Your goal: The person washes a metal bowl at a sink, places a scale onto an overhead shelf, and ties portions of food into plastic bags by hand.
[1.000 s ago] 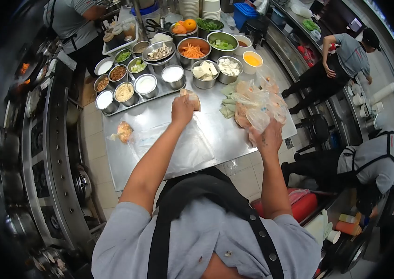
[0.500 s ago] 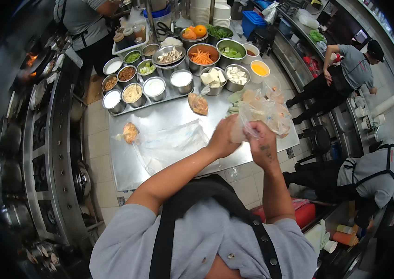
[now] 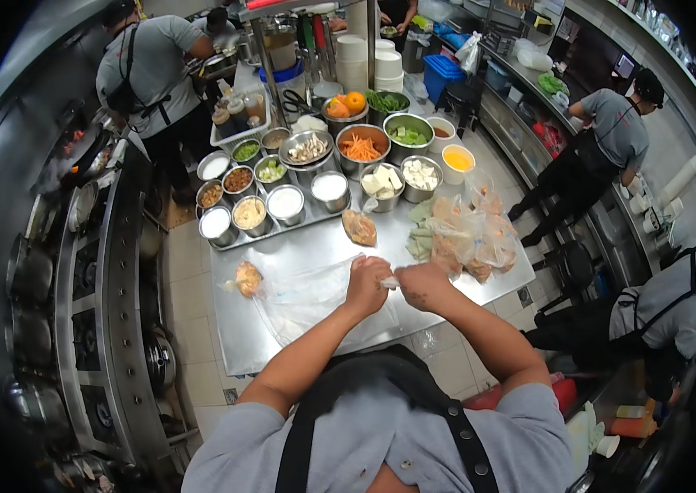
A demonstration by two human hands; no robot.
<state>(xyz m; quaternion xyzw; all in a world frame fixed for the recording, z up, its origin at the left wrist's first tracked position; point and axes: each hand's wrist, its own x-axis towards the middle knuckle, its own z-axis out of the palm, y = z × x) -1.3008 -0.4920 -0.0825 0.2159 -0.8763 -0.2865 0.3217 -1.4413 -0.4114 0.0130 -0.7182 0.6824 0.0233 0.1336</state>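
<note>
Both hands are closed, side by side over the front part of the steel table (image 3: 323, 240). My left hand (image 3: 368, 283) and my right hand (image 3: 423, 286) grip a whitish twist of plastic bag (image 3: 390, 283) that shows between them; the rest of it is hidden. Beneath my left hand and forearm lies a large flat clear plastic bag (image 3: 303, 300). Just past the hands rests a small tied bag of orange-brown food (image 3: 359, 228). Another small knotted bag (image 3: 247, 279) sits at the left. Beyond my right hand, several filled clear bags (image 3: 475, 234) are heaped beside a greenish cloth (image 3: 420, 234).
A tray (image 3: 261, 236) of metal containers spans the table's back left. Bowls of shredded carrot (image 3: 360, 148), white cubes (image 3: 420, 174) and a yellow-filled tub (image 3: 458, 158) stand behind. Stoves (image 3: 101, 329) line the left side. Co-workers stand at the left (image 3: 155, 74) and right (image 3: 615, 135).
Both hands have come down and left, away from the heaped bags, and turned knuckles-up. The loose clear plastic they held is now only a short twist between the fists. The head view has shifted.
</note>
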